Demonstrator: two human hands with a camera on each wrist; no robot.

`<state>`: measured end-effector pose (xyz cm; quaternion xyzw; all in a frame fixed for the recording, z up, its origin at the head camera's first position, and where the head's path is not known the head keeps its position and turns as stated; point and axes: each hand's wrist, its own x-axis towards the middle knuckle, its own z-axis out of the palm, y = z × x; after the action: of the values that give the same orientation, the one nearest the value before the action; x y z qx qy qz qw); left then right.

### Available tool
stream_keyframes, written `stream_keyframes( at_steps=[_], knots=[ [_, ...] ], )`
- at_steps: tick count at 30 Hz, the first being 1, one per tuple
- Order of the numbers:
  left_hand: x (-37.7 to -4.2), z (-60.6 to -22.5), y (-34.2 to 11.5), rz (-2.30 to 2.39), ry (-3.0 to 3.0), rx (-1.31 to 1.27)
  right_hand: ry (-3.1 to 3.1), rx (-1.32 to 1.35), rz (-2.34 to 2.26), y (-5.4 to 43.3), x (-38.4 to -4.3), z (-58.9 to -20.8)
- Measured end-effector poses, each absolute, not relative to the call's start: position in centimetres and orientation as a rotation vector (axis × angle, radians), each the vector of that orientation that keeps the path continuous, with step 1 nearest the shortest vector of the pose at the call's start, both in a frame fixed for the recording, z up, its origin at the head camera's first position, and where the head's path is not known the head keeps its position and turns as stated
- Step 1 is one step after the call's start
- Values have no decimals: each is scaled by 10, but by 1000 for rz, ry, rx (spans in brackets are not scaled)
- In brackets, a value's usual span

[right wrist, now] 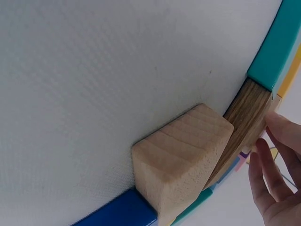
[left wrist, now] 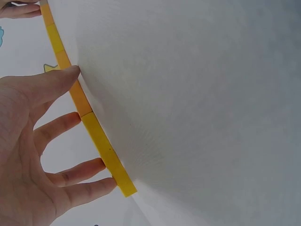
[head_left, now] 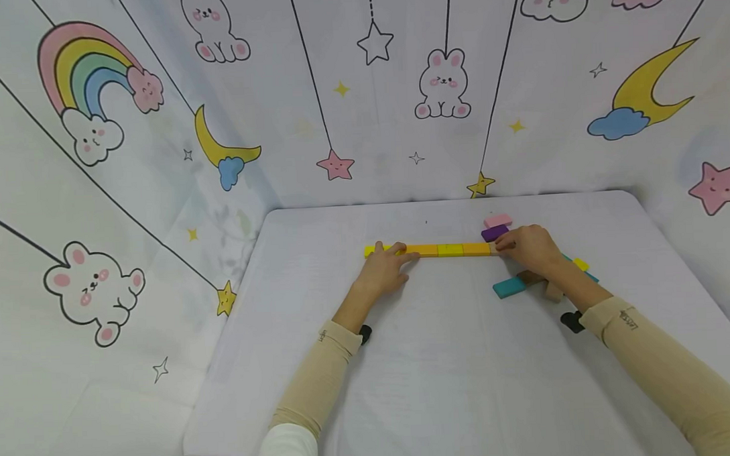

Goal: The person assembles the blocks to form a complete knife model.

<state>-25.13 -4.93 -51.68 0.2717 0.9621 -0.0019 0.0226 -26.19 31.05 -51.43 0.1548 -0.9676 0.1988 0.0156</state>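
A straight row of yellow and orange blocks [head_left: 450, 250] lies across the white table. My left hand [head_left: 381, 271] rests on its left part, fingers spread and fairly straight; in the left wrist view the thumb [left wrist: 63, 82] crosses the row while fingertips touch its edge. At the row's right end, my right hand [head_left: 530, 249] pinches a pale wooden block [right wrist: 277, 101], mostly covered by the fingers in the head view. Just behind that hand are a purple block [head_left: 494, 233] and a pink block [head_left: 498, 220].
Nearer me, below the right hand, lie a teal block [head_left: 508, 288], a brown wooden block [head_left: 530, 277] and a beige wooden block [head_left: 553, 292]. A yellow block [head_left: 580, 265] shows beyond the right wrist. One blue block [right wrist: 120, 212] appears in the right wrist view. A patterned cloth backs the table.
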Motion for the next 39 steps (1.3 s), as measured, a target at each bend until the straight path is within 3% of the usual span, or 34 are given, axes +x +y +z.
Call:
stream_keyframes(
  at_steps=[18,39],
  knots=[
    [-252,-519,-46,-13,2964,840,-2951,533,692,316,-254,-512],
    [-252,-514,-44,67,2970,818,-3044,587,730,318,-219,-498]
  ],
)
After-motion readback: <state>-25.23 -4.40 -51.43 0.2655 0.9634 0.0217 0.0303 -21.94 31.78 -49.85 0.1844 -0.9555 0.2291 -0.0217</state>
